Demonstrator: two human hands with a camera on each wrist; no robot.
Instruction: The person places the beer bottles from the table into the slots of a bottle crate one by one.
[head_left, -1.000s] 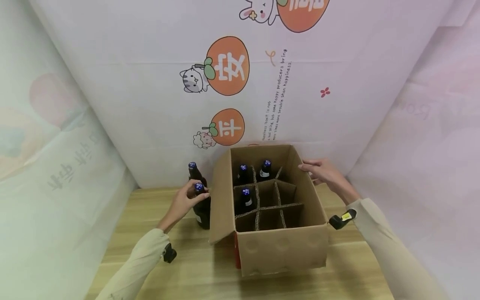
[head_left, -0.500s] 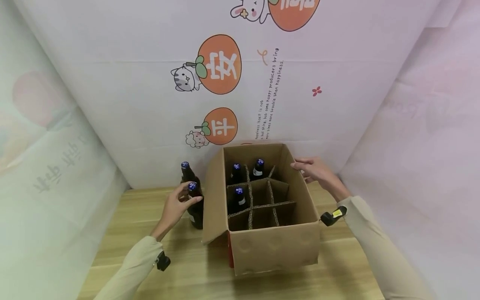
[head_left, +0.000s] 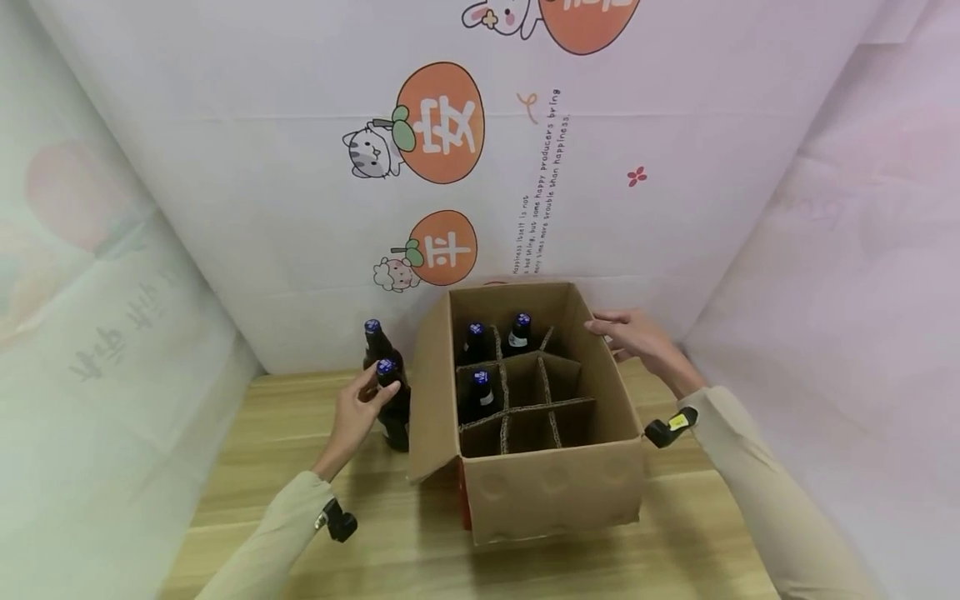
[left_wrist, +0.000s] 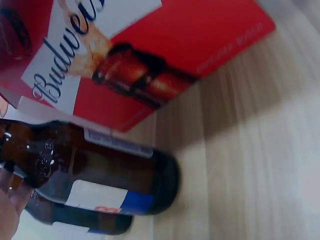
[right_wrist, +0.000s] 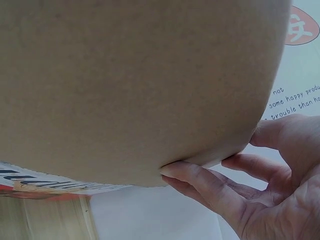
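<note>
At the left of the box, my left hand (head_left: 356, 417) pinches the neck of a dark beer bottle (head_left: 393, 421) with a blue cap, between thumb and fingers. The bottle stands upright on the table; its brown glass and label show in the left wrist view. A second beer bottle (head_left: 377, 337) stands just behind it. My right hand (head_left: 637, 337) grips the right upper edge of the cardboard box (head_left: 558, 492), thumb over the rim and fingers outside. Inside the box, three bottles, one of them a capped bottle (head_left: 482, 398) nearest me, sit in divider cells.
Cardboard dividers (head_left: 528, 406) split the box into cells, several of them without bottles. The left flap (head_left: 433, 408) leans outward between the box and the standing bottles. The wooden table (head_left: 300, 450) meets a printed white backdrop (head_left: 300, 208) behind and at both sides.
My left thumb and fingers have closed in on the bottle's neck. My right hand stays at the box edge. The head view has shifted slightly.
</note>
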